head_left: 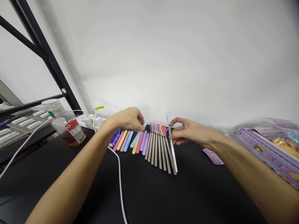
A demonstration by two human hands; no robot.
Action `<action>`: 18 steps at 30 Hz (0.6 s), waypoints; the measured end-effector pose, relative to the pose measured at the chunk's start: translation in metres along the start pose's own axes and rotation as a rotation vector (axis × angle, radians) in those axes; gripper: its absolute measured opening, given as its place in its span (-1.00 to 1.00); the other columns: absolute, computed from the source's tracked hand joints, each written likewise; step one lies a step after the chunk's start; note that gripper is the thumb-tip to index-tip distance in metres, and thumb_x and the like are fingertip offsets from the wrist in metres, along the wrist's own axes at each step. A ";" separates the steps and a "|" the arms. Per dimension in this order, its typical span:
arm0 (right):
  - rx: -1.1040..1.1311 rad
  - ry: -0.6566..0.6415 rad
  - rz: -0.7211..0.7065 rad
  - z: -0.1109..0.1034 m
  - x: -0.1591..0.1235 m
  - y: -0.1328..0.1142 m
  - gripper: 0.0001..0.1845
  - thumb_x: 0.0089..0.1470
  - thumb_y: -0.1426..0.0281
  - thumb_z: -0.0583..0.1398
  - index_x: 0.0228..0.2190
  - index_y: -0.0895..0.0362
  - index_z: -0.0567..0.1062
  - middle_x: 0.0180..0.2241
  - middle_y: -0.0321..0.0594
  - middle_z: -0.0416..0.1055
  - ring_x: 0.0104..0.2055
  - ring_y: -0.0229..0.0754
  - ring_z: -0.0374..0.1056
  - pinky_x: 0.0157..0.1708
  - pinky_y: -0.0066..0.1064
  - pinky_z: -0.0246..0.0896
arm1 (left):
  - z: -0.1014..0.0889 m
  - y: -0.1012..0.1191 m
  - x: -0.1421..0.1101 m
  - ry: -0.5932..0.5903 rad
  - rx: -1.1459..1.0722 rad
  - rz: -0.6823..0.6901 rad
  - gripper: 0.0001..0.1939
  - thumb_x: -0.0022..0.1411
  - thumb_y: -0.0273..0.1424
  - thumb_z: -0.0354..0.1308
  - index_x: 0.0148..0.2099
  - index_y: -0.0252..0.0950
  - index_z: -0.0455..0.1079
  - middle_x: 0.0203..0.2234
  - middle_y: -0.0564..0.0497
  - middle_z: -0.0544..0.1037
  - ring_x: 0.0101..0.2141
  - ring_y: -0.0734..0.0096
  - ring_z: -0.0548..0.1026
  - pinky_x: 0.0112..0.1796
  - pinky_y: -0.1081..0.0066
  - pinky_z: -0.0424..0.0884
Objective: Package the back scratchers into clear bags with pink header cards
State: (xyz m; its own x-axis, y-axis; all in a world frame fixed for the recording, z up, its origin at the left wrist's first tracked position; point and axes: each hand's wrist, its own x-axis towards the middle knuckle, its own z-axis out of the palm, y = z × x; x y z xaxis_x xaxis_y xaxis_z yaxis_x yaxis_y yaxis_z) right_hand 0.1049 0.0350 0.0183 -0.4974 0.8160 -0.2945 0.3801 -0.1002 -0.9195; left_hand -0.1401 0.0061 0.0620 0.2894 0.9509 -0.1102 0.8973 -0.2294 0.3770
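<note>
My left hand [132, 119] is closed in a pinch on a light blue stick [137, 139], whose upper end shows beside the fingertips. It leans over a row of pastel sticks [124, 140] in pink, yellow, purple and blue lying on the black table. Between thumb and fingers, my right hand [187, 131] grips a shiny metal rod [172, 149] with a light blue tip, held slanted with its lower end toward me. Just left of it, several metal rods [156, 149] with pink, blue, purple and yellow tips lie fanned side by side.
A clear bottle of brown liquid [68, 129] stands at left, near a white power strip [87, 120]. A white cable [120, 180] crosses the black table. Purple packages [263, 149] lie at right, with a small card [213, 156] beside them. A white wall rises behind.
</note>
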 end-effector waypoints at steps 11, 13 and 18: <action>0.189 0.349 -0.393 -0.014 -0.023 -0.007 -0.75 -0.02 0.20 0.34 -0.36 0.08 0.49 -0.33 -0.21 0.50 -0.21 -0.11 0.48 -0.16 -0.31 0.45 | 0.019 0.014 0.007 -0.218 -0.263 0.454 -0.78 0.17 -0.26 0.20 -0.22 -0.29 0.53 -0.37 0.03 0.58 -0.33 0.38 0.48 -0.26 0.43 0.35; 0.216 0.410 -0.439 -0.015 -0.027 -0.004 -0.72 -0.03 0.18 0.35 -0.33 0.06 0.46 -0.34 -0.23 0.50 -0.20 -0.10 0.50 -0.15 -0.30 0.45 | 0.020 0.016 0.006 -0.264 -0.317 0.429 -0.78 0.17 -0.28 0.22 -0.17 -0.28 0.52 -0.39 0.04 0.59 -0.36 0.39 0.49 -0.30 0.44 0.36; 0.281 0.452 -0.491 -0.014 -0.037 0.008 -0.68 -0.08 0.20 0.39 -0.32 0.06 0.44 -0.39 -0.29 0.51 -0.27 -0.12 0.52 -0.20 -0.31 0.46 | 0.019 0.023 0.003 -0.357 -0.407 0.468 -0.79 0.29 -0.29 0.11 -0.14 -0.31 0.45 -0.40 -0.01 0.59 -0.40 0.44 0.48 -0.33 0.45 0.38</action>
State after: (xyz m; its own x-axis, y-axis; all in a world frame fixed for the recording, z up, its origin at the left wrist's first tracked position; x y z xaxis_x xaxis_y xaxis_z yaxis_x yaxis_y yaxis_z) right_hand 0.1376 0.0119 0.0261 -0.1652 0.9540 0.2503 -0.0490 0.2455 -0.9682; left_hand -0.1121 -0.0004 0.0527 0.7673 0.6298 -0.1209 0.4770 -0.4346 0.7639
